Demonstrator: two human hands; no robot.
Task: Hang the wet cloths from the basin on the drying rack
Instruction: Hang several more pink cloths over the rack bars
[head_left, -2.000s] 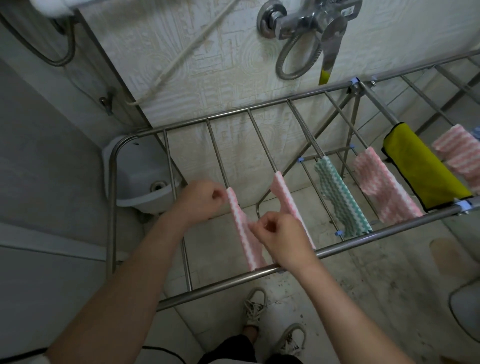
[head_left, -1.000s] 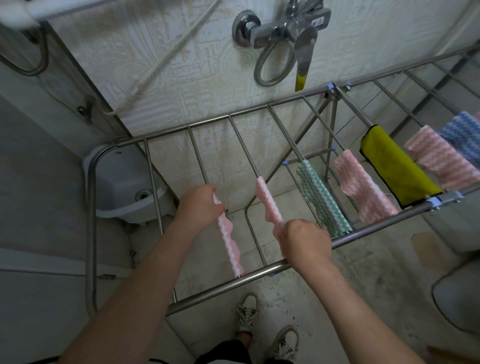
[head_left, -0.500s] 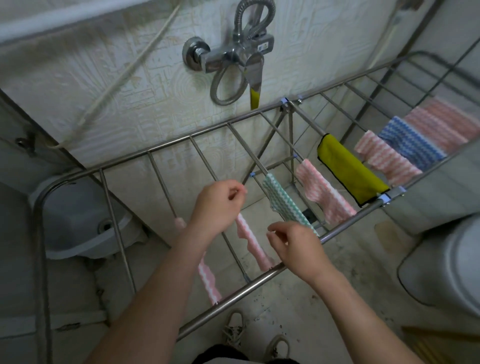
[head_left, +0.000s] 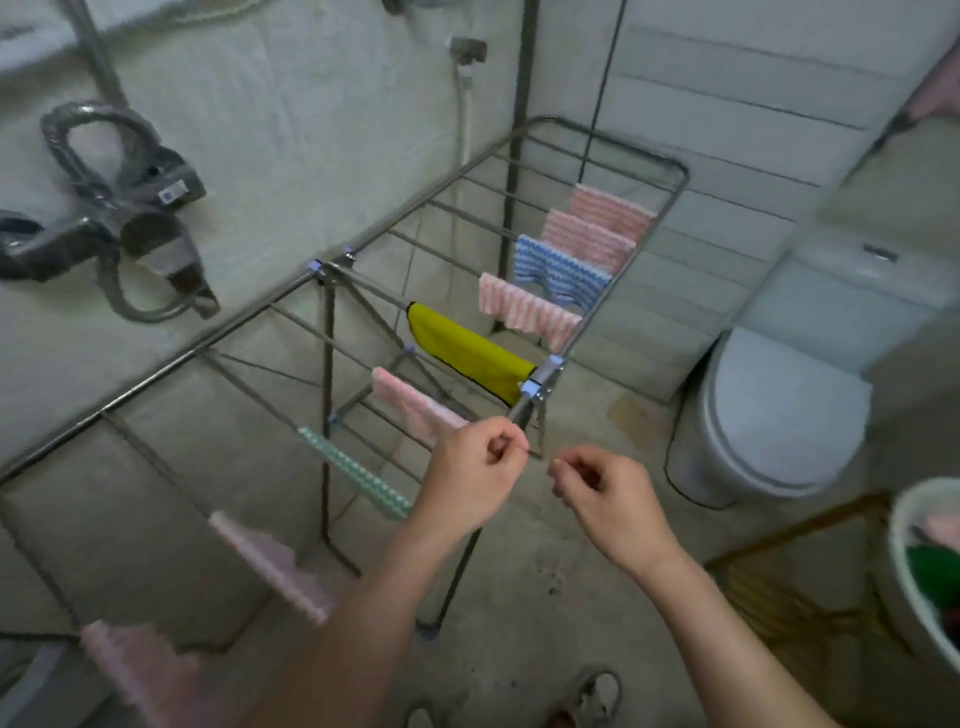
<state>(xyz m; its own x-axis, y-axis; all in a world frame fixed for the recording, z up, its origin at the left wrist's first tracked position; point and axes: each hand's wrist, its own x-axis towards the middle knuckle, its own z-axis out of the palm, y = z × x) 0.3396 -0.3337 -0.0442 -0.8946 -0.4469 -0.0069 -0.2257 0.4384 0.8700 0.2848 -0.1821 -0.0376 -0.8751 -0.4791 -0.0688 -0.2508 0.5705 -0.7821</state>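
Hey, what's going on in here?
A person is hanging wet cloths on a drying rack. Several already hang over its bars, among them a yellow cloth and a blue cloth. The left hand and right hand are by its near rail, fingers curled; whether they pinch anything is too blurred to tell. The basin at the right edge has more in it.

Dim, flat light; motion blur smears the wide-angle edges
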